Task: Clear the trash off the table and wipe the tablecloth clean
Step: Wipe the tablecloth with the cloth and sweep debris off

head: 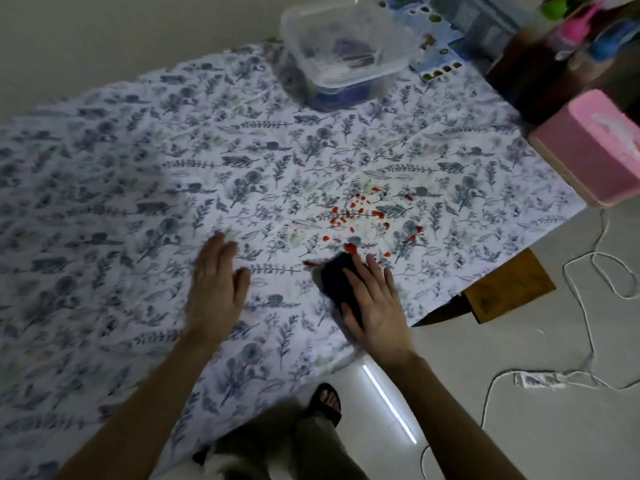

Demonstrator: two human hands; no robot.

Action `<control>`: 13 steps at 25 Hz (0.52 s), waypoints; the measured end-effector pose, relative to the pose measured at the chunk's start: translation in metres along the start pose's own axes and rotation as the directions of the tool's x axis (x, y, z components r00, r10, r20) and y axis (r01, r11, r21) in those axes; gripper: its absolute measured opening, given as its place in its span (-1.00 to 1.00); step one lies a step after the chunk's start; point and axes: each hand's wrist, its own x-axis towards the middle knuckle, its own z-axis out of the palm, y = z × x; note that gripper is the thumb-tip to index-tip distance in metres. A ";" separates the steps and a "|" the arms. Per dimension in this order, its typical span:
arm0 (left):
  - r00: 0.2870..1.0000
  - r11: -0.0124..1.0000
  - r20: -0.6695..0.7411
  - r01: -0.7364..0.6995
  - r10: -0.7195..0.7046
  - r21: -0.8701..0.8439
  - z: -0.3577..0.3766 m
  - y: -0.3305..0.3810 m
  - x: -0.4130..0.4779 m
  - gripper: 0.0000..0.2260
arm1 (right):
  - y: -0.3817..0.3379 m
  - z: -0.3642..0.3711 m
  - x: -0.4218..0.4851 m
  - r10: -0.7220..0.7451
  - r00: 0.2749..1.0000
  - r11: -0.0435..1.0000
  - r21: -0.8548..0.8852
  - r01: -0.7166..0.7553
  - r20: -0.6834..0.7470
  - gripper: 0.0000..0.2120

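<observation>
Right hand [375, 303] lies flat, fingers spread, palm down on a dark cloth [337, 282] pressed against the tablecloth [145, 188]. Not pinching it, just pinning it under the palm and fingers. The cloth sticks out at 10 o'clock from the hand, its far edge touching the nearest red bits.

Left hand [216, 289] is open, fingers together, thumb out to the side, palm down on or just over the fabric (motion blur, contact unclear). It holds nothing. It sits at 9 o'clock from the right hand, apart from the cloth.

Red scraps [356, 216] are scattered over the floral print at 12 o'clock from the cloth, thickest mid-table, with a few stragglers right at the cloth's edge.

Clear plastic tub [346, 46] with lid sits at 12 o'clock, far end of the table. Pink tissue box [588, 147] at 2 o'clock, on the table's right edge. White cable [588, 306] and power strip [540, 380] lie on the floor at 3 to 4 o'clock.
</observation>
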 end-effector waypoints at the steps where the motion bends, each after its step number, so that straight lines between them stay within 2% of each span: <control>1: 1.000 1.000 -0.003 0.028 -0.028 0.012 0.002 0.000 0.002 -0.56 | 0.009 -0.003 -0.002 0.028 1.000 0.999 -0.016 -0.028 -0.008 -0.51; 8: 0.997 0.997 -0.012 0.082 -0.081 0.015 0.003 0.006 0.005 -0.48 | 0.081 -0.033 -0.002 0.049 0.999 0.995 -0.087 -0.050 -0.006 -0.55; 10: 0.996 0.996 -0.009 0.092 -0.092 0.019 0.002 0.008 0.004 -0.47 | 0.094 -0.041 0.005 0.165 0.984 0.984 -0.059 -0.168 -0.061 -0.55; 13: 0.995 0.994 0.014 0.101 -0.101 0.043 0.002 0.010 0.004 -0.46 | 0.129 -0.056 0.032 0.390 0.910 0.918 -0.021 -0.397 -0.138 -0.53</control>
